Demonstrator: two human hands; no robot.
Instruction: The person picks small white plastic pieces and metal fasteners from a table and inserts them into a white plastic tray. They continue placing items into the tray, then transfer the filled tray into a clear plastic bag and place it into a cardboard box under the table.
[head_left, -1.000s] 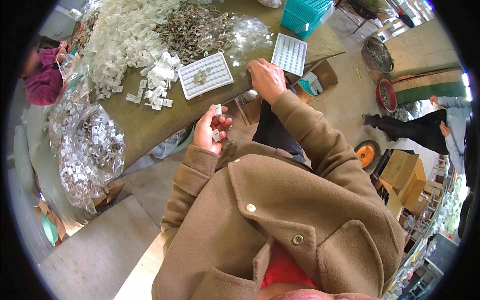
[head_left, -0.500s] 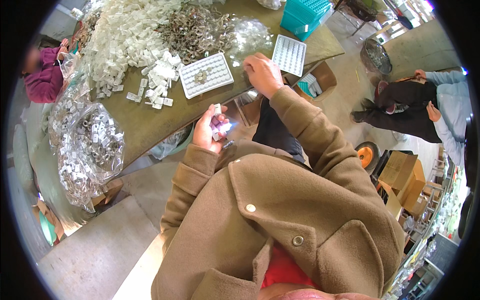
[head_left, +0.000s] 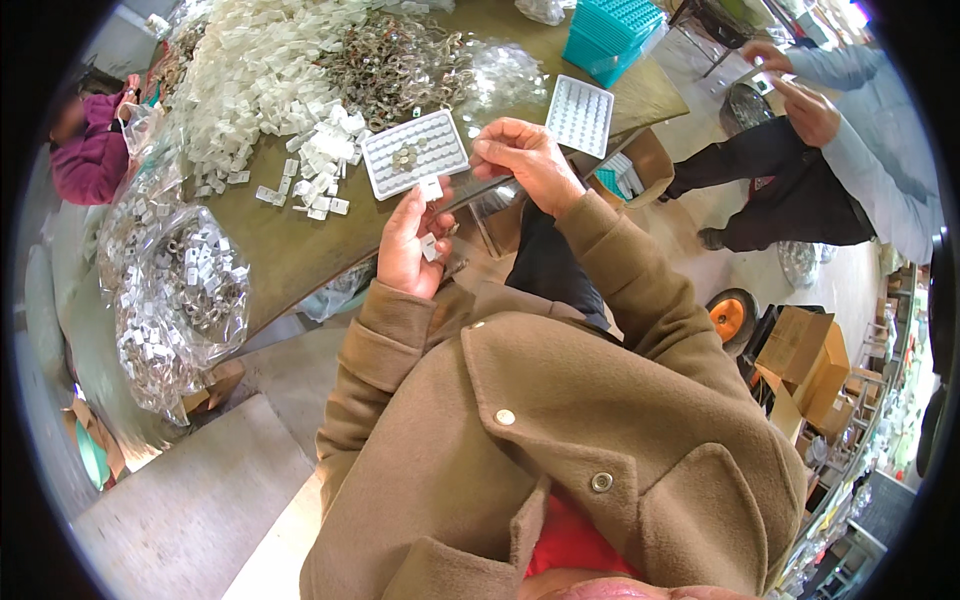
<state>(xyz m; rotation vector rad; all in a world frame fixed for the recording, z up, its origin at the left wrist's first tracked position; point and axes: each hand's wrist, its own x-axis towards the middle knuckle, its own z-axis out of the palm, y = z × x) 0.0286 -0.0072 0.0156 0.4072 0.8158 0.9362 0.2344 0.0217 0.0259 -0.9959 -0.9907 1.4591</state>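
My left hand [head_left: 405, 250] is closed around small white plastic cases; one case [head_left: 430, 188] stands up between thumb and fingertips, and another piece [head_left: 430, 247] shows lower against the fingers. To its right my right hand [head_left: 532, 165] is in a pinch over the table's edge; whatever lies between its fingertips is too small to make out. Just beyond both hands lies a white tray [head_left: 437, 140] with rows of hollows, holding several small round metallic discs [head_left: 405, 157]. A second white tray [head_left: 580, 115] lies beyond my right hand.
Heaped on the table [head_left: 290, 255] are white plastic cases [head_left: 235, 85], brownish metal parts [head_left: 390, 65] and shiny clear pieces [head_left: 500, 68]. Teal trays [head_left: 608, 40] are stacked at the far right. A filled clear bag [head_left: 190, 290] sits left. One person [head_left: 95, 155] is left, another [head_left: 850, 150] right.
My right hand has come back from beside the second tray toward my left hand. The left hand has risen slightly toward the first tray. The person at right has raised both hands.
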